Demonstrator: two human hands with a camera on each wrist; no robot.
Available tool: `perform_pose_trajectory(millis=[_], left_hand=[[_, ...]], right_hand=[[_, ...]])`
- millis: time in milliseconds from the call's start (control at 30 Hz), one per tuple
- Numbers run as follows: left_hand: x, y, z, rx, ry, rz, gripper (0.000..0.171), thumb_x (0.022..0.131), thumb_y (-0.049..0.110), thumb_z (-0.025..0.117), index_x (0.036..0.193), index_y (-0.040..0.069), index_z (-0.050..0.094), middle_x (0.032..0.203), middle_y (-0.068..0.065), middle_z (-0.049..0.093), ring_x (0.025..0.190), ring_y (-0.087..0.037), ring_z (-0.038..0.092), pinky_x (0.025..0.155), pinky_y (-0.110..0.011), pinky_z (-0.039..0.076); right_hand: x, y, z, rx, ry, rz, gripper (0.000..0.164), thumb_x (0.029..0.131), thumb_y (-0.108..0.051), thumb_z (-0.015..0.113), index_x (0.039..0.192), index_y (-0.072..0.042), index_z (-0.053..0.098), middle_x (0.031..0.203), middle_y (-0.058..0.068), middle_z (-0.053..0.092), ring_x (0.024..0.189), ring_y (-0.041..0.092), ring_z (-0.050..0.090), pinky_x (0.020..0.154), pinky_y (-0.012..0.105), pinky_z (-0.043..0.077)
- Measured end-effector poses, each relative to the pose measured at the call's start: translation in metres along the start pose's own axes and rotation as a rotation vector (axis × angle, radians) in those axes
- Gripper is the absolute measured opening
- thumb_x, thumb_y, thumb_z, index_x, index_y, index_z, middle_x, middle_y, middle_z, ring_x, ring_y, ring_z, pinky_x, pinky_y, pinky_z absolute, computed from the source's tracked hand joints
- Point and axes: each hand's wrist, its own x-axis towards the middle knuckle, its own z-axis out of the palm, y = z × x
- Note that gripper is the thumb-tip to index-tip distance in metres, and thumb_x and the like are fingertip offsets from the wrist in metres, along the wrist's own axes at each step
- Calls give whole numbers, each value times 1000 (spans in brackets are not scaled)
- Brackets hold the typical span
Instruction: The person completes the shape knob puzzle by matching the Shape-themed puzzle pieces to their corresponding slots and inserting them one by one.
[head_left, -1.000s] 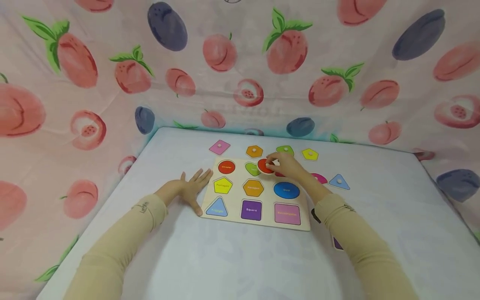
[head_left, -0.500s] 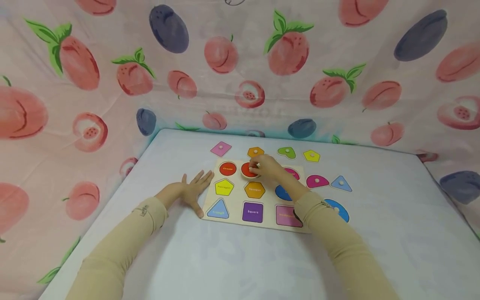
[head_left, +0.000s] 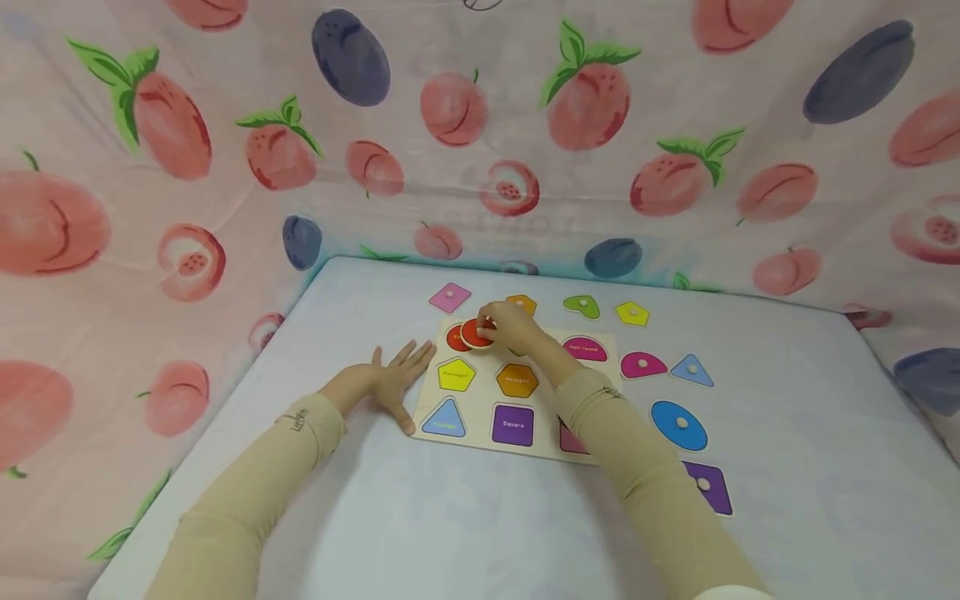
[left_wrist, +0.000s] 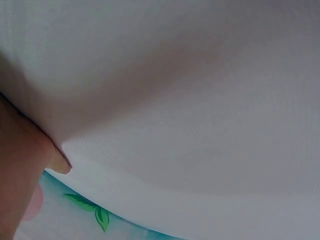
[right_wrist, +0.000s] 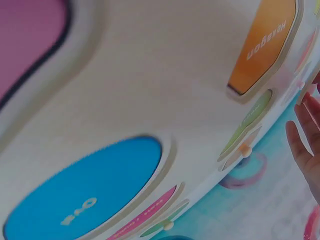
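Observation:
A wooden shape puzzle board (head_left: 480,392) lies on the white table, its recesses coloured and labelled. My right hand (head_left: 513,327) pinches the small knob of a red circle piece (head_left: 472,335) above the board's upper left; the piece partly covers the red circular recess (head_left: 454,337). In the right wrist view the fingers of the right hand (right_wrist: 307,130) show at the right edge, beyond the orange hexagon recess (right_wrist: 265,47). My left hand (head_left: 393,385) rests with fingers spread against the board's left edge. Only part of the left hand (left_wrist: 22,170) appears in the left wrist view.
Behind the board lie a pink piece (head_left: 449,297), an orange hexagon (head_left: 522,303), a green heart (head_left: 582,306) and a yellow pentagon (head_left: 633,314). To the right are a magenta half round (head_left: 642,364), blue triangle (head_left: 692,371), blue oval (head_left: 678,425) and purple square (head_left: 712,487).
My right hand has carried the red circle piece leftward across the board's top row, from beside the heart recess to the circular recess. The left hand has stayed at the board's edge.

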Motion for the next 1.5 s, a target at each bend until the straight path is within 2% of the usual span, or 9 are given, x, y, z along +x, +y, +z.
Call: perform_pose_trajectory(millis=[233, 500, 733, 1100, 1333, 1500], left_hand=[[-1, -2, 1, 19, 6, -2, 137, 60, 59, 79, 150, 14, -14, 158, -5, -22, 145, -30, -21, 105, -71, -12], [2, 0, 1, 17, 4, -11, 137, 60, 59, 80, 151, 15, -13, 158, -4, -21, 145, -30, -21, 106, -70, -13], [0, -1, 3, 32, 2, -16, 137, 60, 59, 79, 150, 15, -14, 158, -4, -20, 145, -30, -20, 106, -71, -11], [0, 2, 0, 22, 6, -5, 135, 62, 57, 80, 151, 14, -13, 158, -5, -20, 145, -31, -19, 106, -71, -11], [-2, -1, -2, 19, 6, -2, 135, 62, 56, 79, 150, 13, -14, 158, -6, -21, 144, -32, -21, 106, -71, -12], [0, -1, 0, 1, 11, 28, 137, 61, 58, 80, 150, 11, -13, 158, -8, -20, 144, -33, -20, 104, -72, -12]], right_hand=[[12, -12, 8, -33, 9, -29, 13, 92, -18, 61, 90, -6, 65, 95, 8, 66, 87, 21, 55, 86, 31, 49], [20, -22, 10, -39, -32, 31, 14, 92, -19, 61, 91, -6, 66, 95, 7, 66, 90, 21, 54, 91, 31, 48], [20, -25, 19, -55, -38, 32, 14, 93, -18, 60, 92, -4, 65, 88, 7, 63, 83, 20, 52, 84, 28, 48], [21, -25, 23, -32, 37, 85, 14, 89, -16, 64, 84, -3, 66, 82, 7, 63, 78, 19, 51, 78, 27, 47], [24, -28, 24, -5, 47, 116, 13, 90, -16, 63, 86, -4, 64, 84, 8, 61, 82, 21, 52, 80, 27, 48], [25, -26, 24, -16, 35, 148, 13, 89, -17, 65, 87, -4, 65, 86, 8, 61, 84, 21, 52, 82, 28, 47]])
